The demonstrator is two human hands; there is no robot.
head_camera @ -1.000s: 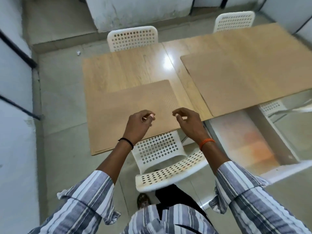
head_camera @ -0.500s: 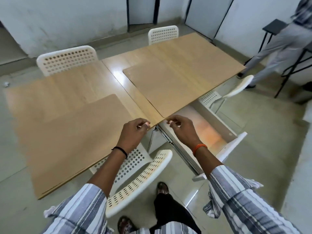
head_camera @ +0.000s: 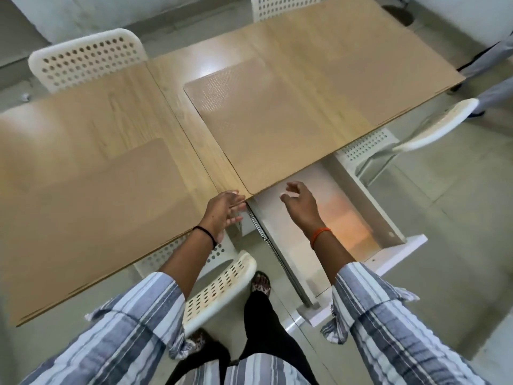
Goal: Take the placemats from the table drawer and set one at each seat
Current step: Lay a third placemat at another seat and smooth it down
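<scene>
White drawer [head_camera: 327, 215] is lying open under my right hand [head_camera: 298, 202]; both hands, left hand [head_camera: 223, 211] included, are hovering loosely open, holding nothing.

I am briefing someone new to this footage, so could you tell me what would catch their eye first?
Two tan placemats lie on the wooden table: one at the near left seat, one at the near right seat. Below the right one, the white drawer stands pulled out, with the right hand above it and the left hand at the table's edge.
</scene>
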